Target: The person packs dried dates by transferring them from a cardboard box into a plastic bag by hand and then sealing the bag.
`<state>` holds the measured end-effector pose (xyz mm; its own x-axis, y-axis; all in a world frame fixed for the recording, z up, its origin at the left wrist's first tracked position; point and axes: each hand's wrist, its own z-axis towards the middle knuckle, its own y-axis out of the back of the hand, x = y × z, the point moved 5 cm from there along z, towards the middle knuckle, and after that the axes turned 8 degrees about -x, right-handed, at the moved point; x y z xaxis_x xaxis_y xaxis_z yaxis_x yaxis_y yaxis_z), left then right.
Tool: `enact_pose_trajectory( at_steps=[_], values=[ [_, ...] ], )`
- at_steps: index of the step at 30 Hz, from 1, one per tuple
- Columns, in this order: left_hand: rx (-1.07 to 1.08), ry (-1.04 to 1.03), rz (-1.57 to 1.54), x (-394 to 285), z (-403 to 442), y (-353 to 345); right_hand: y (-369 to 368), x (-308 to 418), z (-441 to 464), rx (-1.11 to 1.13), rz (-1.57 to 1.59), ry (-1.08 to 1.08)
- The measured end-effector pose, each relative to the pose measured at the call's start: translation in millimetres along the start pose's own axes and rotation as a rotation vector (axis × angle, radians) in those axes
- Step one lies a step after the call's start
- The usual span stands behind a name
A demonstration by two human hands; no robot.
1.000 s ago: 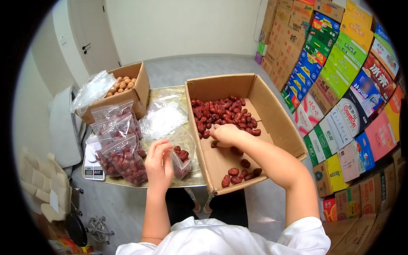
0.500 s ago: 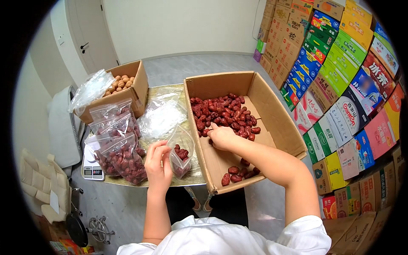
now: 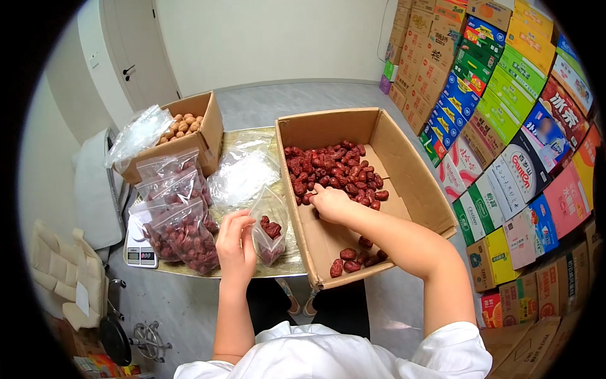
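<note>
My left hand (image 3: pixel 236 242) is closed at the left edge of a clear zip bag (image 3: pixel 270 239), which stands on the table with a small heap of red dates inside. Its fingers curl against the plastic. Inside an open cardboard box (image 3: pixel 410 170), my right hand (image 3: pixel 331 203) reaches into the near side of a pile of red dates (image 3: pixel 334 165). The fingers of that hand are bent and closed among the dates, and their tips are partly hidden. More dates (image 3: pixel 353 260) lie in the box's near corner, under my right forearm.
Filled zip bags of dates (image 3: pixel 183 234) stand at the left, beside a white kitchen scale (image 3: pixel 140 252). Flat clear bags (image 3: pixel 246 174) lie on the table. Behind them is a carton of walnuts (image 3: pixel 208 148). Stacked drink cartons (image 3: pixel 499 126) line the right; an office chair (image 3: pixel 63 271) is at left.
The whole view has shifted very slightly. Both hands keep nearly the same pose, the left at the zip bag and the right among the dates.
</note>
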<state>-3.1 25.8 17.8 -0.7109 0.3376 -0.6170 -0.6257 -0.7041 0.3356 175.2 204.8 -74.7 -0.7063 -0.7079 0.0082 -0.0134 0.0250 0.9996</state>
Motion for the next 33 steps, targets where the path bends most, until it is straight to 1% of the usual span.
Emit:
enact_pose_trajectory(
  at_steps=[5, 8, 10, 12, 14, 15, 16, 18, 20, 22, 24, 25, 26, 28, 33],
  values=[
    [-0.01, -0.035, 0.014, 0.7, -0.5, -0.7, -5.7, -0.5, 2.0, 0.015, -0.025, 0.004],
    [-0.018, -0.047, 0.012, -0.6, 0.0, 0.3, 7.8, 0.2, 2.3, -0.003, -0.01, 0.009],
    [-0.022, -0.038, 0.006, -0.7, 0.4, 0.6, 31.4, -2.1, 5.3, -0.035, 0.014, -0.002],
    [-0.017, -0.041, 0.006, -1.1, 0.7, 1.2, 58.8, -8.0, 7.1, -0.227, 0.111, -0.022],
    [-0.011, -0.029, 0.007, -1.1, 1.0, 1.8, 89.2, -10.4, 1.4, -0.543, 0.321, 0.059],
    [-0.002, -0.019, 0.003, -0.9, 1.3, 1.3, 110.6, -2.9, -6.1, -0.664, 0.451, 0.089],
    [-0.007, -0.017, 0.004, -0.6, 1.3, 0.7, 125.3, 3.4, -9.5, -0.759, 0.476, 0.137],
    [-0.004, -0.063, 0.003, -1.8, 0.7, -1.4, 148.3, 23.1, -21.4, -0.832, 0.57, 0.281],
    [0.004, -0.048, -0.009, -3.7, 0.2, -3.1, 149.2, 42.5, -24.8, -0.821, 0.561, 0.428],
    [0.015, -0.034, -0.021, -5.5, -0.4, -4.6, 146.2, 63.7, -32.6, -0.791, 0.418, 0.553],
    [0.015, -0.043, -0.033, -7.9, -0.5, -5.1, 146.1, 79.7, -41.4, -0.833, 0.213, 0.744],
    [0.015, -0.044, -0.032, -8.9, -0.6, -5.0, 141.2, 83.4, -41.0, -0.815, 0.164, 0.78],
    [0.014, -0.036, -0.036, -9.6, -0.6, -4.6, 139.3, 83.6, -41.6, -0.816, 0.164, 0.78],
    [0.012, -0.028, -0.04, -9.9, -0.5, -4.1, 132.4, 85.7, -40.0, -0.704, 0.145, 0.79],
    [0.0, -0.063, -0.022, -10.5, -1.4, -4.0, 129.4, 86.4, -42.2, -0.659, 0.138, 0.797]
  ],
)
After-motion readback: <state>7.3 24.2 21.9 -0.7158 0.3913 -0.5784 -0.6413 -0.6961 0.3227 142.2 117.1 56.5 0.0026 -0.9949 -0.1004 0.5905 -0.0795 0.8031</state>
